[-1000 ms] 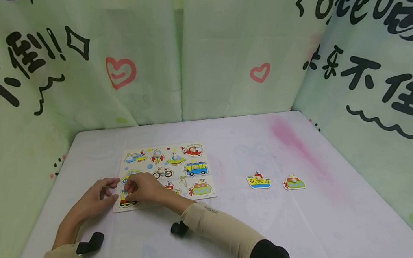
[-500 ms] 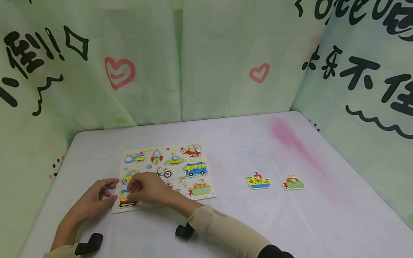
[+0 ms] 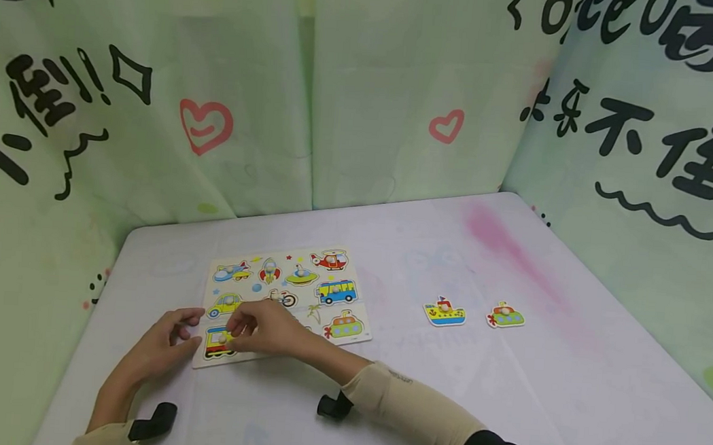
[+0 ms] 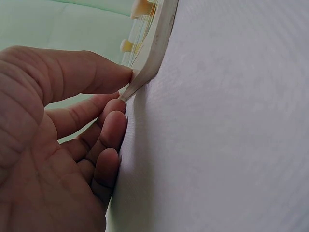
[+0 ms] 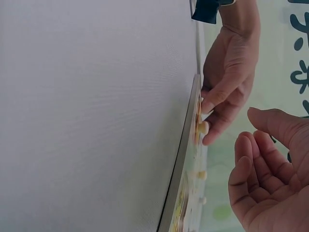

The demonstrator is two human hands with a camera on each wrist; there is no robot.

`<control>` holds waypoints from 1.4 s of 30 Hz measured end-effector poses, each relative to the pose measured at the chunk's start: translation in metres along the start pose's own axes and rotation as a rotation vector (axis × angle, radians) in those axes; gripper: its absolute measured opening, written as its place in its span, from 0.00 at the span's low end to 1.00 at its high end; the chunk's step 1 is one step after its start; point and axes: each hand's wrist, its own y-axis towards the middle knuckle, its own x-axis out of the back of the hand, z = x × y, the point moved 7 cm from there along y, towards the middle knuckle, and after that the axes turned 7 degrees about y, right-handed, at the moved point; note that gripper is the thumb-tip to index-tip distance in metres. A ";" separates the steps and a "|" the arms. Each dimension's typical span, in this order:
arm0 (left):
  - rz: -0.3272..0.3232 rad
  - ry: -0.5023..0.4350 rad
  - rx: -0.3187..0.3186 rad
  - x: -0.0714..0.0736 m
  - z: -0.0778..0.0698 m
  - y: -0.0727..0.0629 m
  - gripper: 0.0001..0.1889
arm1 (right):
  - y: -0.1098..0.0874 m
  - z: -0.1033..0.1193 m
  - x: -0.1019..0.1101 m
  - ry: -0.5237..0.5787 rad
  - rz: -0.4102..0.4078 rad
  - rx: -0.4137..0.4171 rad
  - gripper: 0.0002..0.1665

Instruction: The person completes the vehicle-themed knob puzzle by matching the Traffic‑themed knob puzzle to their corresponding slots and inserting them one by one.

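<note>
A wooden knob puzzle board [image 3: 274, 251] with vehicle pictures lies on the left of the table. My left hand [image 3: 159, 350] is at its left edge; in the left wrist view the thumb [image 4: 104, 72] and fingertips pinch the board's corner. A train piece [image 3: 219, 343] sits at the board's front left, its knob showing. Just right of it hovers my right hand [image 3: 270, 327], holding nothing. In the right wrist view its thumb [image 5: 273, 123] stands apart from loosely curled fingers. This hand hides part of the board's front row.
Two loose pieces, a boat [image 3: 445, 312] and a submarine [image 3: 506, 316], lie on the white-covered table [image 3: 444, 384] to the right. A car [image 3: 225, 306], bus [image 3: 336, 291] and several other vehicles show on the board. A green curtain [image 3: 366, 162] with writing surrounds the table.
My right hand has drawn back to the right from the train piece, which now shows more fully. The left hand and the loose pieces have stayed in place.
</note>
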 end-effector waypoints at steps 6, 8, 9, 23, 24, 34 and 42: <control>0.004 0.004 0.010 0.000 0.000 0.000 0.31 | -0.008 0.002 0.007 -0.001 0.010 0.006 0.10; 0.003 0.009 0.010 0.000 0.000 0.000 0.30 | -0.011 0.000 0.010 0.001 0.005 -0.001 0.10; 0.003 0.009 0.010 0.000 0.000 0.000 0.30 | -0.013 -0.001 0.012 -0.003 0.000 -0.004 0.10; -0.005 -0.005 0.007 -0.001 0.000 -0.001 0.31 | -0.041 -0.002 0.044 0.019 -0.066 -0.008 0.13; -0.005 -0.004 0.010 -0.001 0.000 -0.001 0.31 | -0.043 -0.002 0.047 0.018 -0.074 -0.010 0.13; -0.002 0.006 0.006 -0.001 0.000 0.000 0.30 | -0.063 -0.005 0.074 -0.022 -0.131 -0.022 0.13; -0.005 0.009 0.002 0.000 -0.001 0.000 0.30 | -0.076 -0.010 0.095 -0.032 -0.165 -0.023 0.12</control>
